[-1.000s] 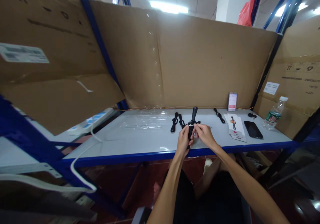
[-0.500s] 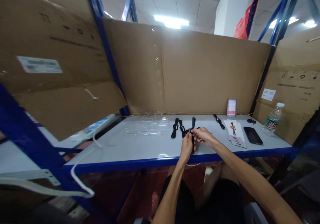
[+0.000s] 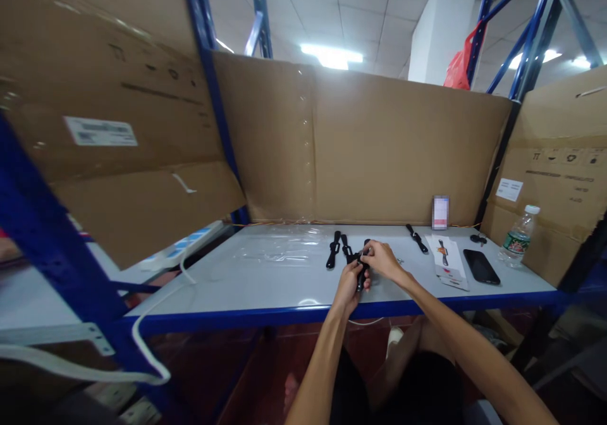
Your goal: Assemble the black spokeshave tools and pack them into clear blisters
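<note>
**Both hands pinched on the watch, low over the desk's front edge**

Left hand (image 3: 348, 284) wraps the lower strap of the black watch (image 3: 361, 276), fingers curled narrow round it. Right hand (image 3: 383, 261) comes in from the upper right, fingertips closed tight on it, roughly where strap meets case. The joint itself is too small to make out.

The watch hangs just above the desk (image 3: 265, 281), near the front edge and just right of two loose straps (image 3: 333, 257).

My read: fine fitting work at the strap joint. To do it well:
- Left hand is the fixed clamp; only the right makes the small motion.
- Strap end square to the case, push straight, no twist.
- Work over the desk, not past the edge, so anything dropped lands there.
- Stay clear of the loose straps and the plastic film (image 3: 279, 248) behind.
</note>
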`<state>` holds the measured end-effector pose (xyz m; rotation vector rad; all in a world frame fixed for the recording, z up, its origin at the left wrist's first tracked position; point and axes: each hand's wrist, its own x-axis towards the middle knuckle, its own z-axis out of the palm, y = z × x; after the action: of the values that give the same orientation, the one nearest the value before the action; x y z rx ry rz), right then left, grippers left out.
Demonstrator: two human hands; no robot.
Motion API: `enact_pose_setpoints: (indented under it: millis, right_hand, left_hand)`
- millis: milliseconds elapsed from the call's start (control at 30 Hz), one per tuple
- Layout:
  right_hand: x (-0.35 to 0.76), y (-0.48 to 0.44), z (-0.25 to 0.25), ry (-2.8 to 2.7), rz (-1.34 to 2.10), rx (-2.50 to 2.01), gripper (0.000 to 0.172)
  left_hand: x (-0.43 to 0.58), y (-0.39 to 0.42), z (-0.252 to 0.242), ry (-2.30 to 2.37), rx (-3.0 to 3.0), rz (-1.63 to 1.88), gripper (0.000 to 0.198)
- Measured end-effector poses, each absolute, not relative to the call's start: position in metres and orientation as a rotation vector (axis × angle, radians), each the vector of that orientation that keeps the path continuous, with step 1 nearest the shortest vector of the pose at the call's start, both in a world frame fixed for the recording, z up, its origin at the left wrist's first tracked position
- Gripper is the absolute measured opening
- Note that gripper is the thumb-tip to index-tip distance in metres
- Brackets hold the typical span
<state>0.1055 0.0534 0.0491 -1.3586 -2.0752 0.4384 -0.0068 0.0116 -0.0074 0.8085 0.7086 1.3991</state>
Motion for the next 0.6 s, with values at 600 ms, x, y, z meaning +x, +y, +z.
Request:
enact_pose_setpoints:
  millis: [600]
  right_hand:
    - [0.099, 0.060, 0.013, -1.922, 0.312, -1.039, 0.027]
  left_hand:
    - [-0.015, 0.010, -0.005, 0.569, 0.769, 1.332, 0.026]
